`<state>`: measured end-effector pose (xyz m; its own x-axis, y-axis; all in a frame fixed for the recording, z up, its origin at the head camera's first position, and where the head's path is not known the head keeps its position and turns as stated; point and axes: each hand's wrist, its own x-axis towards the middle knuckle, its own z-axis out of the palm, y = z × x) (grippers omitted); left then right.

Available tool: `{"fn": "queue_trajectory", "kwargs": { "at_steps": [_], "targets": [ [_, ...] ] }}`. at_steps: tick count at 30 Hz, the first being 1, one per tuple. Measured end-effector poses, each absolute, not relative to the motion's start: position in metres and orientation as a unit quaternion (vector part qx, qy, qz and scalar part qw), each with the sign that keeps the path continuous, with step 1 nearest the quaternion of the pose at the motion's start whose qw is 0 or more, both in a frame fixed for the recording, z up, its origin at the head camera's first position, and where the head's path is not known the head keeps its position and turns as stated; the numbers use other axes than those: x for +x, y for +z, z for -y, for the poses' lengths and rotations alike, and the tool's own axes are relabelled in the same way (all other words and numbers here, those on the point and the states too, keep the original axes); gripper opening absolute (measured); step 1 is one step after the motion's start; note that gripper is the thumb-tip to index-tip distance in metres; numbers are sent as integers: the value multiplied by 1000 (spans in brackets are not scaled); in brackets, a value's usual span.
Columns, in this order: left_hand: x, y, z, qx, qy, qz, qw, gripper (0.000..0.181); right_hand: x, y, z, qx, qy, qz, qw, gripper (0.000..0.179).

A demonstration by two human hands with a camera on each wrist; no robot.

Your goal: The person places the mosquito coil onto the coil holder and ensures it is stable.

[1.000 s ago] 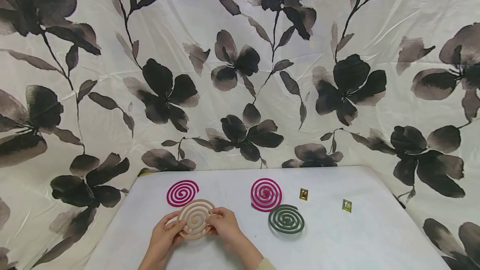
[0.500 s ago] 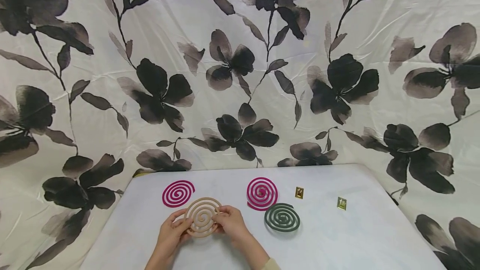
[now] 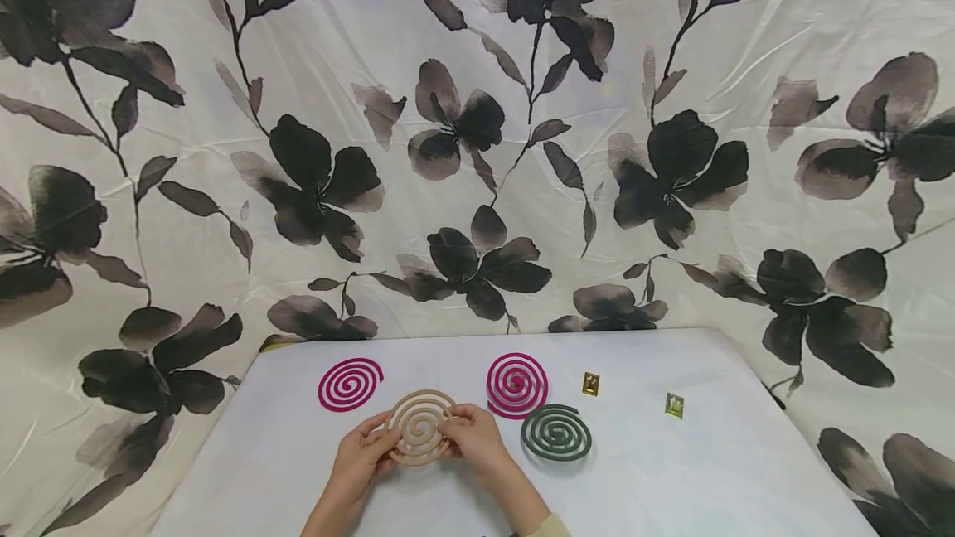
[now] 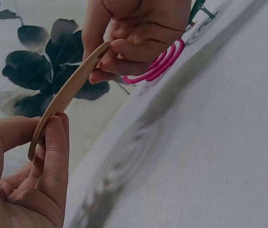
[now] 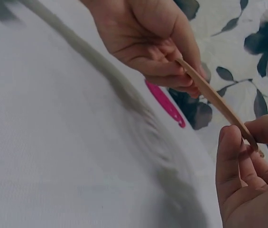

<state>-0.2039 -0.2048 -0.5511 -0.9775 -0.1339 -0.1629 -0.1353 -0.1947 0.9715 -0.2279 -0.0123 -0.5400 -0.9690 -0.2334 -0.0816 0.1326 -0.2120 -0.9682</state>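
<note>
Both hands hold a tan mosquito coil [image 3: 421, 428] above the white table. My left hand [image 3: 361, 459] pinches its left edge between thumb and fingers, and my right hand [image 3: 483, 442] pinches the right edge. Seen edge-on in the left wrist view, the tan coil [image 4: 72, 88] is thin and slightly bowed, its spiral shadow falling on the tabletop. Right of the right hand stands a dark green coil [image 3: 556, 433], raised a little off the table. A pink coil [image 3: 516, 386] lies behind the green one, and another pink coil [image 3: 350, 384] lies behind the left hand.
Two small gold-coloured rectangular metal pieces, a nearer-the-middle one [image 3: 591, 384] and a farther-right one [image 3: 675, 405], lie on the white table [image 3: 671, 479]. A floral fabric backdrop [image 3: 448, 189] hangs behind the table's far edge.
Both hands have carried the tan coil to the right, away from the left pink coil and nearer the green one. The head view has shifted slightly. The grip looks the same.
</note>
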Motion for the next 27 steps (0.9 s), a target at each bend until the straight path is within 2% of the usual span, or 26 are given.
{"fn": "queue_trajectory", "kwargs": {
  "at_steps": [18,27],
  "targets": [
    [-215,-549,181,-77,783,-617,34,52,-234,-540,-17,-36,-773,-626,96,34],
    [-220,-544,167,-61,785,-615,31,51,-231,-531,-32,-40,-773,-627,89,28]
  ]
}}
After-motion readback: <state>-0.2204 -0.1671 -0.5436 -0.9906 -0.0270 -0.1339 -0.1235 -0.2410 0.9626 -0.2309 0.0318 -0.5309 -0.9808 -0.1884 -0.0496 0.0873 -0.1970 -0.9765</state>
